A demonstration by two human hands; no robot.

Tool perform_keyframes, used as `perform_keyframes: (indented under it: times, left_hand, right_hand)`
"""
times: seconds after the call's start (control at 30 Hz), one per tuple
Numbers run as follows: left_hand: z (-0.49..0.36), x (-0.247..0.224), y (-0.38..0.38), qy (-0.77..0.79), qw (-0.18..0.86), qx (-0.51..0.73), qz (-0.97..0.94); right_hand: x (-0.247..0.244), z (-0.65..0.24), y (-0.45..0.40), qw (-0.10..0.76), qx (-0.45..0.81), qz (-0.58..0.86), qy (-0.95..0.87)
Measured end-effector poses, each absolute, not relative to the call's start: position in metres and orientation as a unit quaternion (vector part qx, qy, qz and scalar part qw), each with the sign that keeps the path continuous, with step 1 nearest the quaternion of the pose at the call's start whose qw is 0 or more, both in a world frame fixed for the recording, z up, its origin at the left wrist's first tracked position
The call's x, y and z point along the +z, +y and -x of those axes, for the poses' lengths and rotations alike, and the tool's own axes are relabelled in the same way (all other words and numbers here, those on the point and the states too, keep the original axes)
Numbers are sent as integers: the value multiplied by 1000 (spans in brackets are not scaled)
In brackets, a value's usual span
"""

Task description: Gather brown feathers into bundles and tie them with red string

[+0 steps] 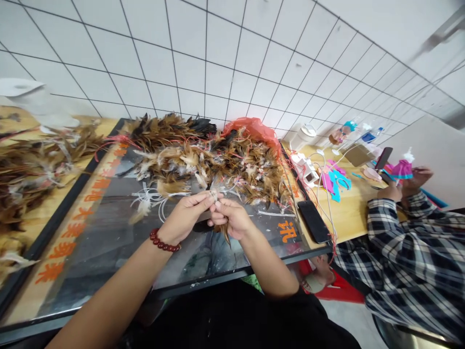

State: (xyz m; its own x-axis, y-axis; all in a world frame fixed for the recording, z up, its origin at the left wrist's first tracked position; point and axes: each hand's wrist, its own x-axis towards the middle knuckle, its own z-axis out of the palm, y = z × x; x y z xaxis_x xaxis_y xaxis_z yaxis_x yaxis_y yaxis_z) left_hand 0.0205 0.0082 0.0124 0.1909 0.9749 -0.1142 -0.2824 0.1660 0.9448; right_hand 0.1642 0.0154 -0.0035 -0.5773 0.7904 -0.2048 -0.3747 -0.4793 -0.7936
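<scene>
My left hand (192,213), with a beaded bracelet (164,241) at its wrist, is closed in a pinch against my right hand. Both sets of fingertips meet on the quill end of a small feather bunch (224,230). The brown feathers hang down below my right hand (231,216), whose fingers are wrapped round the bunch. Just beyond my hands lies a large heap of brown and pale feathers (250,169). Loose white strips (154,199), perhaps ties, lie on the glass tabletop to the left of my fingers.
Feather garlands (167,127) lie along the tiled wall, beside a red plastic bag (254,127). More feathers (32,167) cover the left table. A black phone (314,222) and cables lie at right. A co-worker in a plaid shirt (410,242) holds a pink and blue item (402,169).
</scene>
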Motion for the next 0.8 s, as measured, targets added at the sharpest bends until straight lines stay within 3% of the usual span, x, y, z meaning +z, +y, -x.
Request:
perform_keyframes:
  times: [0.27,0.43,0.53,0.63,0.7,0.8]
  left_hand:
    - [-12,-1,6,344,773,394,-358]
    - [-18,0,5,377,731,460,-334]
    - [-8,15,12,385,701,527,-289]
    - [14,28,22,441,648,567,-251]
    - [27,31,29,474,636,560,-239]
    - [33,30,34,492,640,544,-232]
  right_hand:
    - [-8,-167,8,296,847,293,-330]
    - [-13,-176,-1,318,777,332,-431]
    - [-10,-220,-6,313,621,389,-604]
    - [-8,-286,-8,296,362,512,-721]
    - [-12,-328,-6,228,170,601,-747]
    - [-23,-366,1,72,41,628,-773]
